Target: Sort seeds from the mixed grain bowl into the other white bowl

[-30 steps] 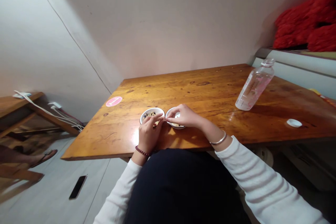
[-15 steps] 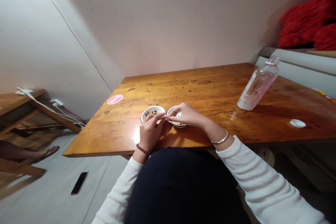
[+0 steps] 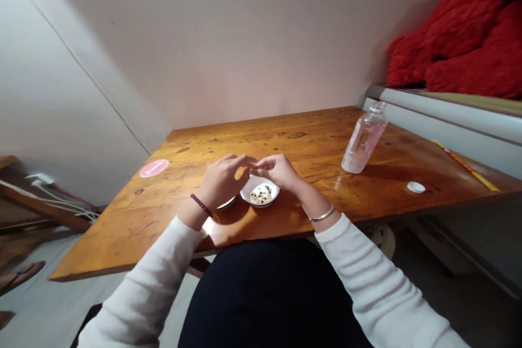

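My left hand, with a dark red bead bracelet, is raised over the left white bowl and hides most of it. My right hand, wearing a silver bangle, is at the far rim of the right white bowl. Thumbs and fingers of both hands are pinched, and the fingertips meet just above that bowl; whatever lies between them is too small to make out. A small layer of pale and black beans covers part of the right bowl's bottom.
To the right a clear plastic bottle stands uncapped, with a white cap on the wooden table. A pink round sticker marks the left side. A yellow-red strip lies near the right edge.
The view has swung to the right. Both hands have lifted and moved up to the far side of the right bowl, uncovering its beans; the left hand now covers the left bowl.
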Motion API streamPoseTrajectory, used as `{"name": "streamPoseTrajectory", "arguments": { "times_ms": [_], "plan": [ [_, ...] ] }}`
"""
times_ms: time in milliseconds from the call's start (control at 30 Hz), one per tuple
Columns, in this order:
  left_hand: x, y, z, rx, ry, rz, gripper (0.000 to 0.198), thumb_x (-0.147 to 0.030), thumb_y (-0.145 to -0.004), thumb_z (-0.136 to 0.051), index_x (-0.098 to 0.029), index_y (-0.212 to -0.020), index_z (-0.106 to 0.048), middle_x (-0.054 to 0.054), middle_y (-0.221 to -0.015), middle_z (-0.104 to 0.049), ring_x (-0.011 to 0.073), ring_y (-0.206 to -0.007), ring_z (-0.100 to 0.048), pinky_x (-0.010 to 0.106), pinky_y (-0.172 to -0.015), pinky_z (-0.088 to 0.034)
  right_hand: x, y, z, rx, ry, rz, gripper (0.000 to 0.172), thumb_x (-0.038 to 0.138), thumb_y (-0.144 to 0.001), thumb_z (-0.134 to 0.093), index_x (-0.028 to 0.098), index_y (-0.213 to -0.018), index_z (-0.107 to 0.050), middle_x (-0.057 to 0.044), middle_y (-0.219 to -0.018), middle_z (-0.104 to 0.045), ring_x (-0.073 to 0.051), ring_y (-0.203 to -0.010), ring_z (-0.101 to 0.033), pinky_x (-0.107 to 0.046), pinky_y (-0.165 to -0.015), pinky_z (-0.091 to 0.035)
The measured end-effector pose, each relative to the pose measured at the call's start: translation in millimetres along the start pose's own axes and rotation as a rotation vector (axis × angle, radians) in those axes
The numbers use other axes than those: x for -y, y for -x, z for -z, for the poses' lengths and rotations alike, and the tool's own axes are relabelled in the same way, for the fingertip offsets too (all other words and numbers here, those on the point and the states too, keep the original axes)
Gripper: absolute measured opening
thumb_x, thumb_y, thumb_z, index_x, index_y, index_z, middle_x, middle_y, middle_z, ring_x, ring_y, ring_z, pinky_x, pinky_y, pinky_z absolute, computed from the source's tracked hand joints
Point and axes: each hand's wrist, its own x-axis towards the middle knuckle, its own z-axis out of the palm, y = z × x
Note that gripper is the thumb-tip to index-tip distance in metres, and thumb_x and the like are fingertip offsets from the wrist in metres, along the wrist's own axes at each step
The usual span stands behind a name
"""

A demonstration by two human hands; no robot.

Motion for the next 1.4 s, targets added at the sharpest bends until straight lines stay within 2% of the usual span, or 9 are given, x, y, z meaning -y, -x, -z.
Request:
{"name": "streamPoseTrajectory", "arguments": {
  "times_ms": [133, 300, 500, 567, 667, 800, 900, 1067, 1400],
  "plan": [
    [19.5, -10.6, -9.9, 0.090, 0.312, 0.011, 0.025, -0.023, -0.085, -0.050, -0.021, -0.108, -0.061, 0.004, -0.098, -0.072, 0.0157, -0.085, -0.066, 0.025, -0.068, -0.052, -8.6, -6.5, 3.6, -0.043, 0.123, -0.020, 0.041, 0.045, -0.059, -0.081, 0.012, -0.082, -0.075, -0.011, -0.079, -0.073, -0.020, -0.073, -0.067, -0.026, -0.061, -0.048],
    [35.1, -1.3, -17.9, 0.151, 0.568, 0.096, 0.032, -0.039, -0.089, -0.049, -0.016, -0.109, -0.059, 0.012, -0.105, -0.071, 0.0206, -0.095, -0.066, 0.027, -0.072, -0.052, -7.1, -6.4, 2.5, 0.007, 0.213, -0.027, 0.041, 0.046, -0.062, -0.079, 0.014, -0.087, -0.076, -0.009, -0.081, -0.074, -0.019, -0.075, -0.067, -0.025, -0.065, -0.049],
    [53.6, 2.9, -18.8, 0.076, 0.351, 0.174, 0.038, -0.048, -0.086, -0.051, -0.019, -0.107, -0.064, 0.006, -0.092, -0.071, 0.0157, -0.076, -0.062, 0.022, -0.058, -0.041, -4.9, -3.5, 3.6, 0.053, 0.193, -0.016, 0.041, 0.045, -0.064, -0.077, 0.012, -0.089, -0.075, -0.010, -0.078, -0.073, -0.017, -0.069, -0.066, -0.024, -0.062, -0.049],
    [62.7, 2.5, -19.0, 0.138, 0.271, 0.189, 0.038, -0.050, -0.085, -0.051, -0.019, -0.102, -0.067, 0.004, -0.082, -0.070, 0.0141, -0.069, -0.058, 0.023, -0.059, -0.040, -6.4, -2.9, 2.8, 0.086, 0.125, -0.029, 0.044, 0.045, -0.064, -0.078, 0.011, -0.090, -0.073, -0.011, -0.077, -0.073, -0.017, -0.067, -0.067, -0.025, -0.061, -0.050],
    [75.7, 2.6, -17.7, 0.319, 0.221, 0.203, 0.041, -0.055, -0.081, -0.053, -0.019, -0.088, -0.071, 0.002, -0.071, -0.065, 0.0137, -0.064, -0.054, 0.023, -0.057, -0.038, -7.9, -1.3, 0.1, 0.106, 0.065, -0.052, 0.046, 0.046, -0.063, -0.078, 0.010, -0.089, -0.072, -0.011, -0.075, -0.072, -0.017, -0.066, -0.068, -0.026, -0.061, -0.052],
    [87.5, 3.9, -12.0, 0.363, 0.205, 0.239, 0.044, -0.059, -0.076, -0.057, -0.017, -0.077, -0.070, 0.001, -0.063, -0.060, 0.0126, -0.058, -0.050, 0.023, -0.052, -0.032, -6.6, 1.3, -3.8, 0.118, 0.026, -0.084, 0.045, 0.046, -0.063, -0.078, 0.009, -0.088, -0.072, -0.012, -0.077, -0.073, -0.019, -0.068, -0.069, -0.028, -0.063, -0.054],
    [93.4, 5.8, -9.9, 0.403, 0.228, 0.241, 0.043, -0.059, -0.073, -0.060, -0.018, -0.081, -0.071, 0.001, -0.068, -0.063, 0.0132, -0.061, -0.052, 0.023, -0.053, -0.034, -5.4, 2.5, -5.5, 0.117, 0.015, -0.100, 0.044, 0.046, -0.062, -0.078, 0.009, -0.086, -0.072, -0.012, -0.077, -0.073, -0.019, -0.069, -0.069, -0.029, -0.064, -0.054],
    [98.9, 9.9, -17.6, 0.445, 0.316, 0.232, 0.043, -0.056, -0.068, -0.065, -0.019, -0.090, -0.069, 0.004, -0.090, -0.069, 0.0204, -0.085, -0.060, 0.027, -0.070, -0.044, -5.0, 4.0, -4.8, 0.153, 0.032, -0.084, 0.040, 0.044, -0.064, -0.076, 0.010, -0.084, -0.072, -0.012, -0.078, -0.073, -0.019, -0.071, -0.069, -0.029, -0.066, -0.053],
    [101.4, 14.3, -28.0, 0.570, 0.357, 0.259, 0.047, -0.055, -0.073, -0.059, -0.017, -0.100, -0.065, 0.006, -0.091, -0.069, 0.0199, -0.081, -0.063, 0.025, -0.064, -0.047, -4.1, 7.7, -6.2, 0.183, 0.062, -0.092, 0.029, 0.036, -0.073, -0.070, 0.012, -0.088, -0.070, -0.009, -0.080, -0.073, -0.018, -0.074, -0.069, -0.029, -0.071, -0.054]
  ]
}}
